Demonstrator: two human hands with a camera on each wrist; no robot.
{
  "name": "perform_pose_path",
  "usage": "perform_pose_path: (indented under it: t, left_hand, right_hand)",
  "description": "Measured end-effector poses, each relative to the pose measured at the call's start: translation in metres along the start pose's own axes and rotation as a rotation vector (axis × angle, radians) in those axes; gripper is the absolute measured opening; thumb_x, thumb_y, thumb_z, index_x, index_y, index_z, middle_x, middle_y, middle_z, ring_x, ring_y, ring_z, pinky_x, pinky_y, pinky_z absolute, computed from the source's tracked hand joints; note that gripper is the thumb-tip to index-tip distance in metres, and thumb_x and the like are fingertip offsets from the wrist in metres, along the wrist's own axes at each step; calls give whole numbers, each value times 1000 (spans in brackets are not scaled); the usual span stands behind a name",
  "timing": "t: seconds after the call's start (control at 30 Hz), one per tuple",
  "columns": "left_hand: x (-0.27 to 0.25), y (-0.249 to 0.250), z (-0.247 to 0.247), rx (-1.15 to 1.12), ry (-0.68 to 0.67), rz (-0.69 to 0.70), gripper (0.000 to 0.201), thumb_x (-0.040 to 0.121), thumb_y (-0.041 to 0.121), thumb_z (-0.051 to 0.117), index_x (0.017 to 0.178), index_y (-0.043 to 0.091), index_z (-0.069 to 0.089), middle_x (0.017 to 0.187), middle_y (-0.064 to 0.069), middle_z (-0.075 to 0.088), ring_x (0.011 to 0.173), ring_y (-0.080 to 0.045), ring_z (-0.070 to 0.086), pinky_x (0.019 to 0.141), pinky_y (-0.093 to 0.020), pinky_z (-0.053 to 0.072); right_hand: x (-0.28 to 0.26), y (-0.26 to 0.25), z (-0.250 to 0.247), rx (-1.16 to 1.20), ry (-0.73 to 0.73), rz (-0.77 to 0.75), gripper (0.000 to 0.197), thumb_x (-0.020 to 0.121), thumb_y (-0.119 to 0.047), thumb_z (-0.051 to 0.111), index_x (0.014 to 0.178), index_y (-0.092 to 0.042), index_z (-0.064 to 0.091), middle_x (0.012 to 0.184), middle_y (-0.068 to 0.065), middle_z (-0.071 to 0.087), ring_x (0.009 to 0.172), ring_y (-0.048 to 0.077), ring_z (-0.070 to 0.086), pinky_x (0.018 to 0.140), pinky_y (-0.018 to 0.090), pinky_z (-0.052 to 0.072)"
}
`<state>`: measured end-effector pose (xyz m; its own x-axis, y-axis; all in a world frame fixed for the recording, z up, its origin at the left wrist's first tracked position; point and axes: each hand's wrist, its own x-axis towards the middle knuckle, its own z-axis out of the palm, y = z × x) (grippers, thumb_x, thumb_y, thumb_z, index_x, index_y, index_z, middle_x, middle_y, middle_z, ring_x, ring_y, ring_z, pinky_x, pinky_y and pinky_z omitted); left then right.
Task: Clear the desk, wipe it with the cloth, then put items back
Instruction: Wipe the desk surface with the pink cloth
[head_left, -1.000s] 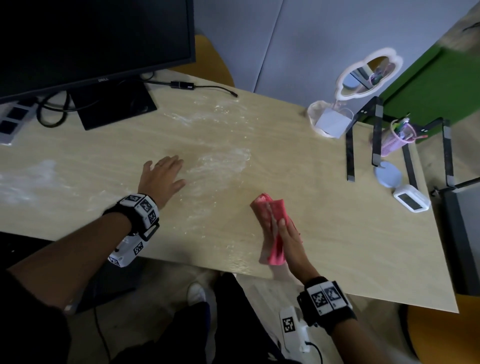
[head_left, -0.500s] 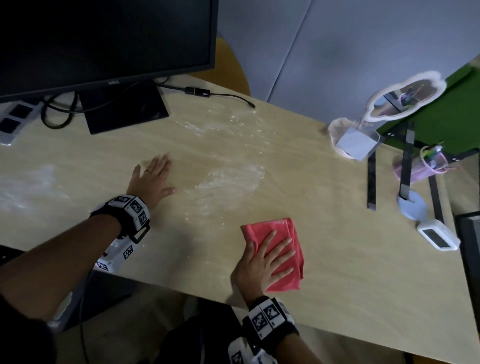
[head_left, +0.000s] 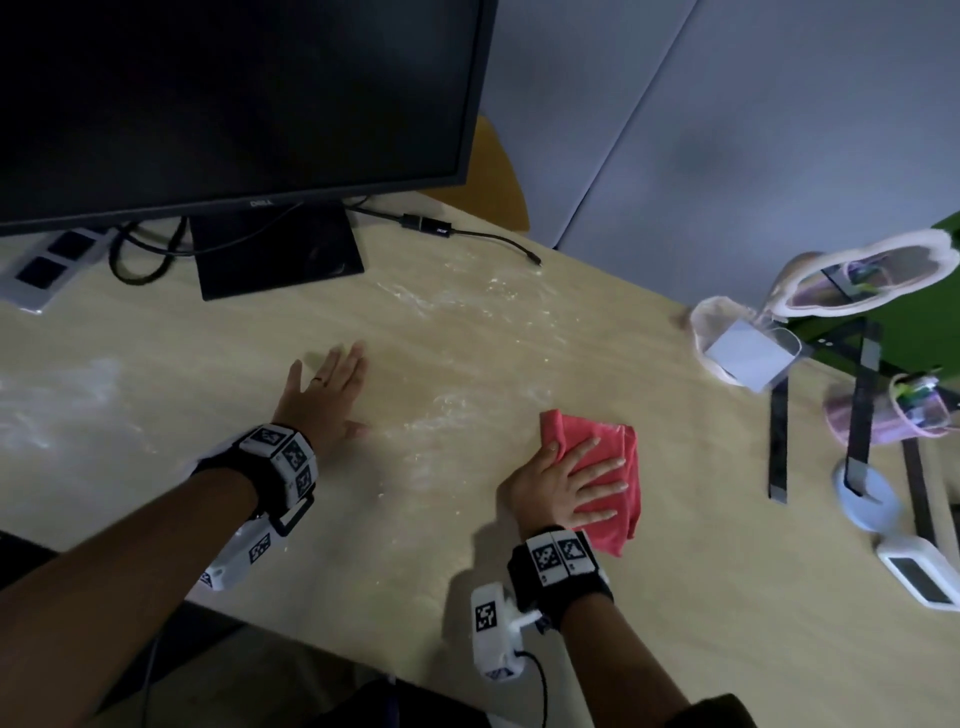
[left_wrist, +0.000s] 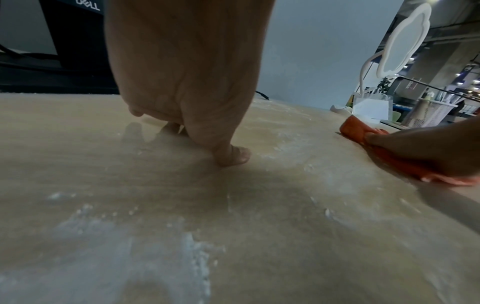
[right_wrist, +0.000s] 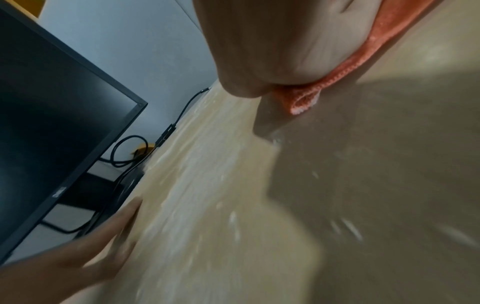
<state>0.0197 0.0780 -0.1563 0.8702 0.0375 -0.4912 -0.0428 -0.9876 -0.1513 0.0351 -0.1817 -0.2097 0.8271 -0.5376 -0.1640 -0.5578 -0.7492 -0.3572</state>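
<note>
our right hand (head_left: 566, 486) is flat on the red cloth (head_left: 608, 467), fingers spread and pressing it onto the desk (head_left: 675, 597). left hand (head_left: 324, 397) lies palm down on the wood off to the left of that, fingers straight and together, holding nothing. between the two hands there's white powdery smear (head_left: 457, 405); the left wrist view shows a thick patch of it (left_wrist: 145, 236) right under the wrist, which the head view barely shows. past the left hand sits the monitor (head_left: 234, 104). out right of the cloth hand: a cloud-shaped mirror (head_left: 862, 280), a pink pen cup (head_left: 883, 421) and a small white clock (head_left: 919, 571). the right wrist view shows only the cloth's folded edge (right_wrist: 303, 100) under the palm.
</note>
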Motion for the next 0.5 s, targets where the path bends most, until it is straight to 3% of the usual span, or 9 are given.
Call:
perform_pose_path:
  t: [0.1,0.23,0.37,0.5]
  left_hand:
    - [2,-2,-5,-10,-43,11,93,91,54,41,148,10,-18,156,-5,-27,148,-22,-8,116,-53,13]
    - [9,-4,-14,-56,-118,38,96,91,50,45,147,9,-20,154,-5,-30,147,-24,-15,117,-54,7]
    - [19,-7,-22,-91,-146,52,105,87,54,52,146,9,-22,154,-6,-32,146,-24,-18,117,-54,3]
    - [23,-8,-26,-123,-160,63,112,83,57,55,146,7,-23,153,-7,-32,146,-25,-19,117,-53,2]
  right_hand:
    - [27,-27,-2,11,22,39,66,98,-50,4,143,-15,37,148,22,33,132,50,31,101,68,16]
    - [55,-49,-9,78,-40,12,60,98,-44,18,150,-15,9,157,17,0,140,48,-4,107,60,-10]
    - [87,-71,-10,16,-129,10,63,97,-39,21,149,-15,-5,156,16,-13,139,48,-14,110,66,-5]
    - [118,-90,-7,-77,-222,-53,68,94,-34,27,149,-20,-9,155,13,-22,137,46,-24,104,61,-19]
